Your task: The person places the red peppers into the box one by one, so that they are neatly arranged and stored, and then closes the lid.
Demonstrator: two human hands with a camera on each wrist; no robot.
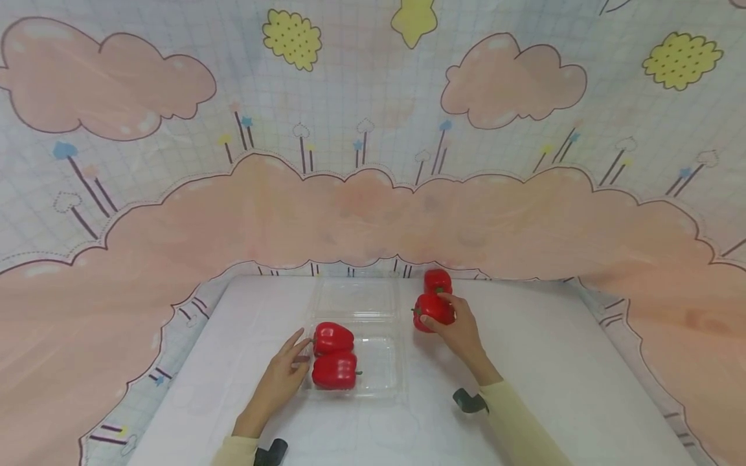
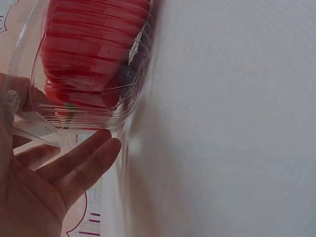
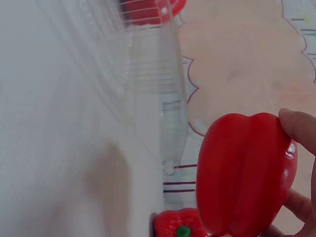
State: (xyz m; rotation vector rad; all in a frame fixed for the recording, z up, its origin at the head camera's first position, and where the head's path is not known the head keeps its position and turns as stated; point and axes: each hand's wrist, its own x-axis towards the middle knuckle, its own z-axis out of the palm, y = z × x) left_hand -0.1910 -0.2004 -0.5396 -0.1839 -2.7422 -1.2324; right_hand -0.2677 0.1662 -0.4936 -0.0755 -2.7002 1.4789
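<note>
The right hand (image 1: 460, 330) pinches a red pepper (image 1: 428, 307) between thumb and fingers, the grip parted only to the pepper's width; this held pepper is to the right of the clear container (image 1: 380, 362) and appears raised off the white table (image 1: 559, 356), with a far pepper (image 1: 437, 279) just beyond it. The left hand (image 1: 276, 382) is at the container's left side, its fingers spread and fairly straight against or just beside the plastic wall; whether the thumb presses on the rim, the pictures do not settle. Two more red peppers, the farther one (image 1: 333, 336) and the nearer one (image 1: 334, 372), lie touching in the left of the near tray, and its right part is bare; the hinged lid (image 1: 355, 299) lies open on the far side.

The held pepper's skin looks smooth and glossy, so a light fingertip pinch could let it turn or slip; a low sweep of the right hand might knock the far pepper; the thin container seems light enough to slide or tip if bumped, since the left hand's loose touch may steady it poorly.
</note>
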